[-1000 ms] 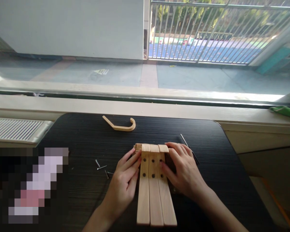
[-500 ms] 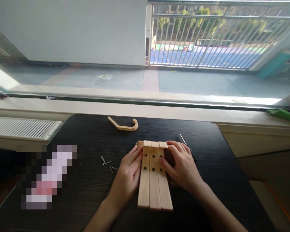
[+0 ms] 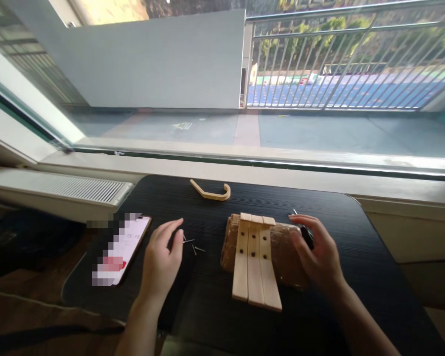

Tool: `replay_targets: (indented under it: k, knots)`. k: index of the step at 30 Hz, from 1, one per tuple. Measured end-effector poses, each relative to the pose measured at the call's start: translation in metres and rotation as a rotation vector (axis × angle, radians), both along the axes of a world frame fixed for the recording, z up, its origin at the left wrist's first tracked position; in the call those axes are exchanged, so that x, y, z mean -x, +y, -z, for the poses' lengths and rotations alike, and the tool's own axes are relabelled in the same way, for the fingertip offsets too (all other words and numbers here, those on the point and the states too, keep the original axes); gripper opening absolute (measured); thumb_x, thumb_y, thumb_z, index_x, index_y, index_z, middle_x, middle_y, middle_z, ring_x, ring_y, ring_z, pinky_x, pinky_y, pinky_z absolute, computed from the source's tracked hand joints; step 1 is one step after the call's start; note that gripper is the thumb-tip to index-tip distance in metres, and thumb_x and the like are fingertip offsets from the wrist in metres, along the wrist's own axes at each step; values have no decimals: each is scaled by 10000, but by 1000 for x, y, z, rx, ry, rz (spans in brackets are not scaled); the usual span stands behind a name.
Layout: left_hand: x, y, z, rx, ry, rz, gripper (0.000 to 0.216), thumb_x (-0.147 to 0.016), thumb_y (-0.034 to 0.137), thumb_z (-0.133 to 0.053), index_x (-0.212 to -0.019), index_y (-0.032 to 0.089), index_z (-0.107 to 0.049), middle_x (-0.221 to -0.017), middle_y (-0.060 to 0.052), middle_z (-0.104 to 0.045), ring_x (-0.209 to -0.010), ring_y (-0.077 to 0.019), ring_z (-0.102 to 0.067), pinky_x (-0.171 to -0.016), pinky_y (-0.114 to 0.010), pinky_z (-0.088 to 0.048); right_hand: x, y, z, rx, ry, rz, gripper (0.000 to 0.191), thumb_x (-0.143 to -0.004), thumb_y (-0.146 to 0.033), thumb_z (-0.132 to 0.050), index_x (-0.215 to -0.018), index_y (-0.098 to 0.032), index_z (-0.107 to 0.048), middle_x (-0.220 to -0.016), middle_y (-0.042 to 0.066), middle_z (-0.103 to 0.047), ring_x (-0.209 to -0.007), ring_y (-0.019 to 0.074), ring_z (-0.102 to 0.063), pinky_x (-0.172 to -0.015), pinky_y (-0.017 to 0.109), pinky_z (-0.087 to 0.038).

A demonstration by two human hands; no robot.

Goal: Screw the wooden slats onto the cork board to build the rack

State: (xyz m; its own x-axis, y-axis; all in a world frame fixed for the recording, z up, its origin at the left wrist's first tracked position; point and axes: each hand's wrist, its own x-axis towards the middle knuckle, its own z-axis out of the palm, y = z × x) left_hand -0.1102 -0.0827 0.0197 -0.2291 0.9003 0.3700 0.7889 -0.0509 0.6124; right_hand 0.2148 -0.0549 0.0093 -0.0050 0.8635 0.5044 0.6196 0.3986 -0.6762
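Three pale wooden slats (image 3: 255, 259) with dark screw holes lie side by side across a brown wooden block (image 3: 282, 252) on the black table (image 3: 207, 316). My left hand (image 3: 161, 259) hovers open over the table left of the block, its fingertips close to a few small loose screws (image 3: 193, 244). My right hand (image 3: 317, 254) rests at the block's right end, fingers curled near a dark tool (image 3: 307, 233); whether it grips the tool is unclear.
A curved wooden hook piece (image 3: 211, 192) lies at the table's far edge. A phone (image 3: 122, 249) lies face up on the left. A radiator grille (image 3: 77, 188) and a window sill run behind the table.
My left hand left the slats and moved left toward the screws. My right hand slid off the slats to the block's right end. The view swung left, bringing the phone into sight.
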Motion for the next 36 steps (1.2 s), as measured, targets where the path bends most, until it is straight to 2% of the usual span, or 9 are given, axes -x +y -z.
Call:
replay_targets:
  k: [2,4,10,17,20,23,27,31,36]
  knots:
    - [19,-4,-3,123,26,-44,351,-937,338,-462,-1120,137,-683,-1102,-117,-710,-1003,-248,-672,-928,-405,-550,-6,3,1,-17,8,15,156,-897,-242,-547,-1037,-217,-612,-1056,96,-666,-1035,258,-631,-902,445,-511]
    - [27,-8,-5,224,69,-14,323,-925,327,-465,-1070,159,-700,-1070,-101,-717,-994,-249,-672,-901,-391,-546,-10,6,3,-17,19,29,145,-891,-247,-551,-1015,-219,-623,-1038,93,-671,-1007,262,-635,-890,455,-510]
    - [20,-12,-3,292,132,111,246,-881,329,-522,-992,207,-705,-970,-62,-716,-900,-226,-675,-859,-354,-541,-18,11,5,-26,55,92,102,-884,-260,-554,-920,-223,-642,-960,80,-676,-929,257,-644,-855,462,-517]
    - [27,-3,0,278,192,-30,332,-927,319,-396,-1036,184,-679,-1035,-88,-698,-955,-239,-672,-847,-342,-514,-29,14,6,-69,64,152,105,-878,-258,-550,-861,-219,-646,-905,85,-688,-881,251,-649,-816,450,-516]
    - [17,0,-4,404,262,-129,312,-920,414,-462,-962,187,-672,-936,-71,-681,-823,-232,-670,-701,-319,-496,-34,15,5,-67,70,192,116,-861,-281,-553,-847,-221,-652,-891,84,-693,-856,249,-651,-792,434,-518]
    - [9,5,-8,479,344,-158,298,-904,456,-498,-870,190,-627,-894,-63,-674,-795,-224,-664,-602,-283,-434,-39,16,1,-20,80,261,150,-834,-324,-556,-817,-216,-658,-830,77,-691,-756,233,-639,-699,385,-513]
    - [12,14,-11,570,391,-145,270,-895,415,-491,-809,197,-625,-882,-64,-700,-785,-225,-672,-582,-270,-403,-46,16,-4,134,17,343,227,-797,-386,-530,-785,-203,-665,-630,36,-631,-544,193,-553,-546,330,-444]
    - [16,19,-14,629,424,-144,292,-879,411,-474,-797,215,-675,-861,-77,-724,-737,-239,-675,-572,-279,-405,-53,17,-6,195,-36,328,249,-773,-409,-530,-756,-199,-663,-585,30,-624,-526,198,-563,-538,324,-431]
    - [15,20,-22,583,416,-132,301,-847,419,-487,-722,224,-679,-844,-71,-735,-725,-242,-670,-548,-274,-384,-55,17,-5,220,-49,264,250,-785,-405,-531,-759,-194,-664,-619,41,-653,-556,200,-589,-560,322,-454]
